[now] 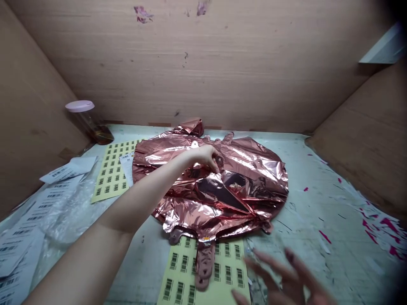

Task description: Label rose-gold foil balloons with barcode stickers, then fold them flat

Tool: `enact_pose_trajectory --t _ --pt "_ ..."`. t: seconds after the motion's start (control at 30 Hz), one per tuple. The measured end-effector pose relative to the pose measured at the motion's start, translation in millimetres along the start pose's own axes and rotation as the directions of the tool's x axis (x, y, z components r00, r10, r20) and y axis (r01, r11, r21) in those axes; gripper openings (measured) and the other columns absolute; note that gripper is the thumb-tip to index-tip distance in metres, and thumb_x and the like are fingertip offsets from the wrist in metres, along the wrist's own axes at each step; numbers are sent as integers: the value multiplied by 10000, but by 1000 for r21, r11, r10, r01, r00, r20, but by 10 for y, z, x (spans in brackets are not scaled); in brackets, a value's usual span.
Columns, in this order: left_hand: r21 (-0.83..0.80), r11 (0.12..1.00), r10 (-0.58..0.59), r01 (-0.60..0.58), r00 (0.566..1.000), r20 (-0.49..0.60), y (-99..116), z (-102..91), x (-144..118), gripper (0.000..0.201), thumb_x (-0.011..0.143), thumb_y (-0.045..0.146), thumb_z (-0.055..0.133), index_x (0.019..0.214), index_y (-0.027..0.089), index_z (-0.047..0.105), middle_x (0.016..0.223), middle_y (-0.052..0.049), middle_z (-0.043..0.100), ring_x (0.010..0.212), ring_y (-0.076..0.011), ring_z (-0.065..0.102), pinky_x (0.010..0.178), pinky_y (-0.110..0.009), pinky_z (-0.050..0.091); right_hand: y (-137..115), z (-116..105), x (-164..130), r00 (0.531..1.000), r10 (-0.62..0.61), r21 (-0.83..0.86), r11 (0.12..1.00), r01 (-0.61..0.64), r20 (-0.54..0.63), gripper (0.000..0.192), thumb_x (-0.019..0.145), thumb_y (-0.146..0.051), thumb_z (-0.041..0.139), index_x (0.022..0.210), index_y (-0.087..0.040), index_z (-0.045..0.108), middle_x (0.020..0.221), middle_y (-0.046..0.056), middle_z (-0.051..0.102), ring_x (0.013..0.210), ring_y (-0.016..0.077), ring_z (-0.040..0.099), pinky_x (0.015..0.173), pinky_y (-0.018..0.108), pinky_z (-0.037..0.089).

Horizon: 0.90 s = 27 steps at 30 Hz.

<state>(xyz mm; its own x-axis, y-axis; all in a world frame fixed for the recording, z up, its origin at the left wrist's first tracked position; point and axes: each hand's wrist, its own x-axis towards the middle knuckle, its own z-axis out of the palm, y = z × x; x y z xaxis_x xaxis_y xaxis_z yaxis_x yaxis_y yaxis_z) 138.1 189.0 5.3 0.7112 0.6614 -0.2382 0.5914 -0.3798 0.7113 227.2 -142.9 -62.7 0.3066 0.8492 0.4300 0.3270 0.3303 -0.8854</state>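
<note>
Head view: your left hand (pixel 203 156) pinches the pink foil (pixel 187 208), which lies mid-table (pixel 302 165), partly covering a yellow barcode sheet (pixel 229 273); your blurred right hand (pixel 284 279) is spread at lower right. A lidded jar (pixel 90 122) sits back left, label papers (pixel 51 197) nearer, scraps (pixel 386 231) along the right.

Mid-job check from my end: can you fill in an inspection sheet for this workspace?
Surface: pale green tabletop, marked, with scattered scraps.
Job's things: crumpled pink foil, tabs at its edge; one tab overlies the front yellow barcode sheet.
Clutter: rear yellow barcode sheet, white barcode papers and clear plastic wrap at left; lidded container at back left; pink and white scraps at right.
Grip: left hand on the foil, pinch unclear; right hand blurred, fingers spread, in front of the foil's right side.
Cables: nothing seen.
Surroundings: brown panels at back, left and right; back one stained.
</note>
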Motion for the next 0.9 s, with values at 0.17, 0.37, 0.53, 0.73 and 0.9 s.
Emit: enact_pose_trajectory --t 0.17,0.37,0.53,0.73,0.9 --pt "136 990 -35 45 997 -73 -4 -22 102 312 459 196 921 604 151 649 532 22 580 545 -138 539 562 -258 385 359 -20 529 883 -235 -84 953 293 406 974 814 -34 672 1488 -548 192 1609 -14 209 1391 333 416 977 571 555" --pt "272 939 -59 208 880 -471 -171 -228 448 247 646 136 811 868 81 718 797 -106 675 837 -257 616 736 -310 429 620 50 330 791 -289 -135 897 420 539 980 834 -15 581 1531 -471 63 1647 35 86 1440 332 334 915 529 584" --pt "363 920 92 150 817 -570 -105 7 730 330 897 94 517 1198 102 652 1170 -182 651 1109 -291 573 909 -359 421 511 -47 363 934 -90 16 996 90 346 725 925 -144 522 1519 -426 217 1543 84 359 1320 296 509 930 537 569" --pt "543 817 518 -194 662 -542 -28 450 5 408 938 75 405 1312 142 552 1361 -139 548 1225 -247 491 1005 -417 402 358 -198 727 827 341 263 834 -485 447 430 893 -279 664 1294 -282 508 1001 57 666 921 207 672 797 380 599" --pt "547 623 722 -559 681 -125 -226 1080 -1545 190 919 213 498 822 216 661 752 -42 669 687 -160 608 680 -314 522 409 115 906 666 361 228 745 -627 653 449 822 -319 713 1215 -244 508 849 -13 591 761 154 613 694 341 569"
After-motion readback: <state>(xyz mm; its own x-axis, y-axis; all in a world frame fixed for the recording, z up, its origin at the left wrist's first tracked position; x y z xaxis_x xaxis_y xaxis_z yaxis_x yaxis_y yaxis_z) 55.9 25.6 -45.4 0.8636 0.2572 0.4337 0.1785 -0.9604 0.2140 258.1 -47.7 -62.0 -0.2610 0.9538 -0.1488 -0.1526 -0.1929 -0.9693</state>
